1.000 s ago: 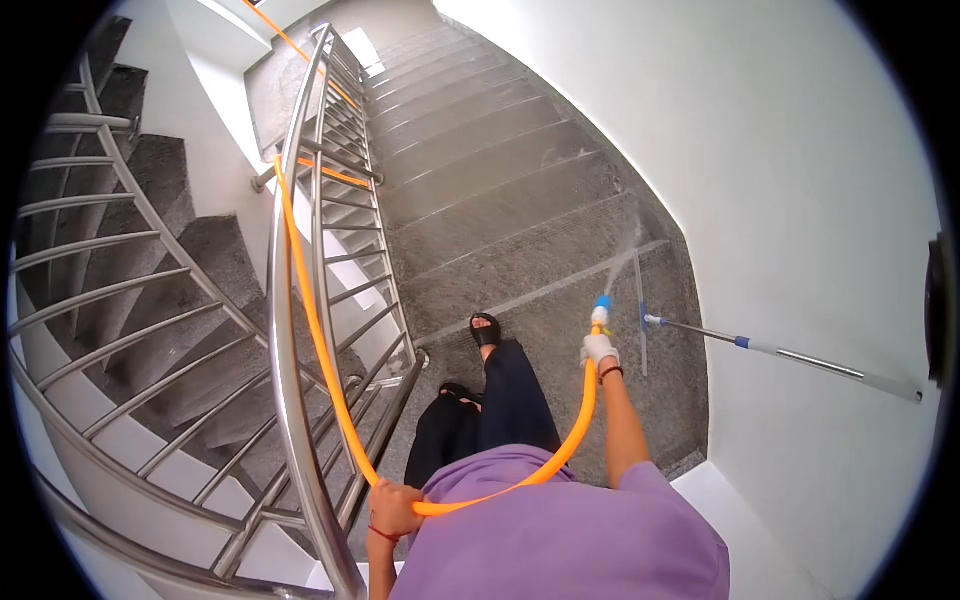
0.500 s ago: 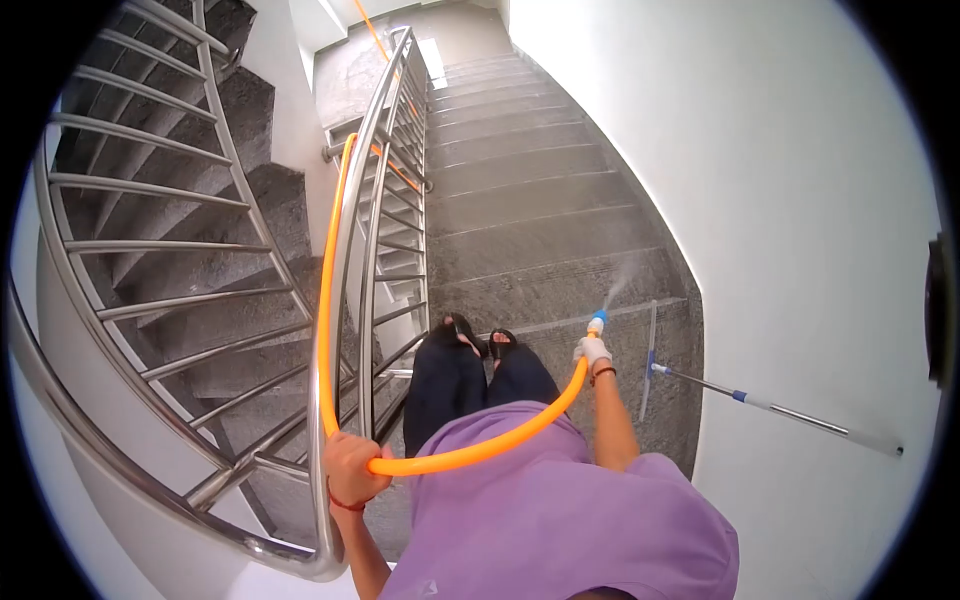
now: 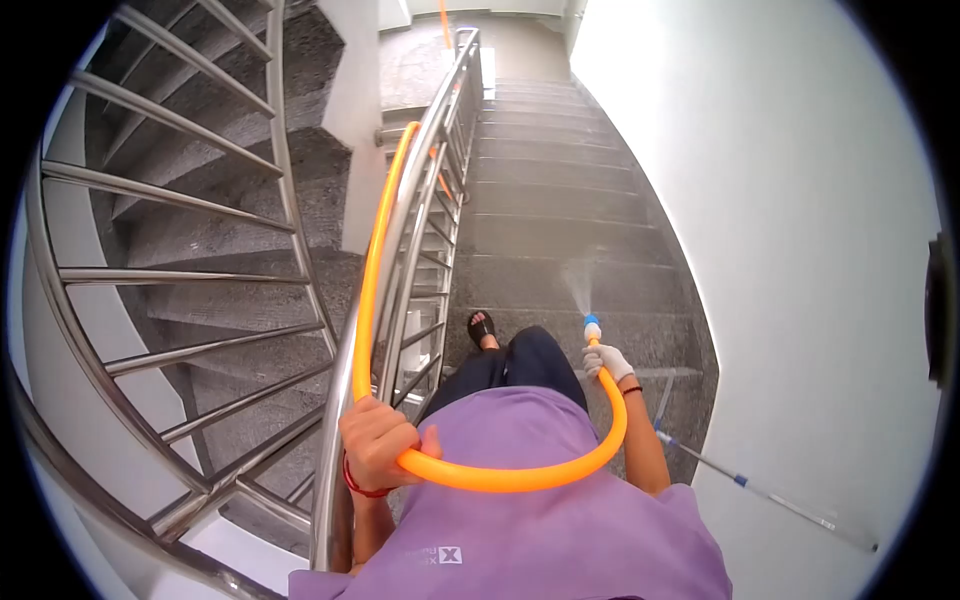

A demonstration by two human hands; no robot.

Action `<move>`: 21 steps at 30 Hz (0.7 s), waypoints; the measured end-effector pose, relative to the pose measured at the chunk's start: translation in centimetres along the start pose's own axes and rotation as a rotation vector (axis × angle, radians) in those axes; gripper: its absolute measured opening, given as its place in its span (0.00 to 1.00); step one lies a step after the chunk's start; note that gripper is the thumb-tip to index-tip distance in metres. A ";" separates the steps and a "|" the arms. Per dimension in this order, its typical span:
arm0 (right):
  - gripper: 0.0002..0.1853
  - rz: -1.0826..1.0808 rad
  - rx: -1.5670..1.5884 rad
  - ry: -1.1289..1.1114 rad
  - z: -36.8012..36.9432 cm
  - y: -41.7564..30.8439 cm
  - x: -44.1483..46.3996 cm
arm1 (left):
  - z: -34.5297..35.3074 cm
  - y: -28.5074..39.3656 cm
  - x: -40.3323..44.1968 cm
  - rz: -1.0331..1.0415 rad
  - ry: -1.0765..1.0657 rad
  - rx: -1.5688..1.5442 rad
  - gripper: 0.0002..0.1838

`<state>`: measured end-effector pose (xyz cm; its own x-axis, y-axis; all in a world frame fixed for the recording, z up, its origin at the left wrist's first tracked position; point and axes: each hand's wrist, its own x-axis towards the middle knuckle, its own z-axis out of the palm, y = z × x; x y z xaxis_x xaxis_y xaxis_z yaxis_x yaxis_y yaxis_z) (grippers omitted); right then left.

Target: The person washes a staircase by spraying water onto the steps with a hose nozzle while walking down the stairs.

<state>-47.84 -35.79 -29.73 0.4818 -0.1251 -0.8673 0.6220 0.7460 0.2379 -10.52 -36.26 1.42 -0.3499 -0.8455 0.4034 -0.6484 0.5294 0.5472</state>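
Observation:
My left hand [image 3: 382, 440], bare with a red wristband, is closed around a thick orange hose [image 3: 510, 478] beside the steel handrail. From there the hose bends across my front to my right hand [image 3: 607, 364], which wears a pale glove. That hand grips the hose just behind its white and blue spray nozzle [image 3: 592, 326]. A fine spray of water [image 3: 580, 285] fans from the nozzle onto the grey stairs [image 3: 555, 235] below. On the other side, the hose runs up over the railing [image 3: 430, 160] and down behind it.
A long-handled squeegee [image 3: 740, 480] leans by the white wall [image 3: 790, 250] at my right. Steel bars [image 3: 190, 275] and another dark flight [image 3: 240, 200] lie to the left. My sandalled foot [image 3: 481, 325] stands on a step; a landing [image 3: 520, 45] lies at the bottom.
I have stepped lower, and the squeegee now sits further behind on the right. The spray has swung from up-right to slightly left. Both hands keep hold of the hose.

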 end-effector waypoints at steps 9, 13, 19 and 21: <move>0.10 -0.283 0.340 -0.432 8.6 -8.3 3.0 | -0.5 -5.9 2.7 -0.135 0.254 -0.030 0.16; 0.08 -0.430 0.060 -0.286 18.5 -10.3 -2.2 | -2.1 -7.1 2.3 -0.175 0.379 0.060 0.14; 0.05 -0.148 -0.401 -0.723 33.1 -10.6 -2.8 | -3.1 -7.6 2.3 -0.319 0.629 -0.038 0.11; 0.05 0.002 -0.381 -0.744 36.3 -7.3 -4.2 | -4.1 -7.6 2.4 -0.480 0.748 -0.090 0.11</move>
<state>-32.00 -64.51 -11.95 0.8475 -0.4231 -0.3204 0.4337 0.9001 -0.0412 -3.69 -42.05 1.22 0.4992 -0.7268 0.4717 -0.5449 0.1599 0.8231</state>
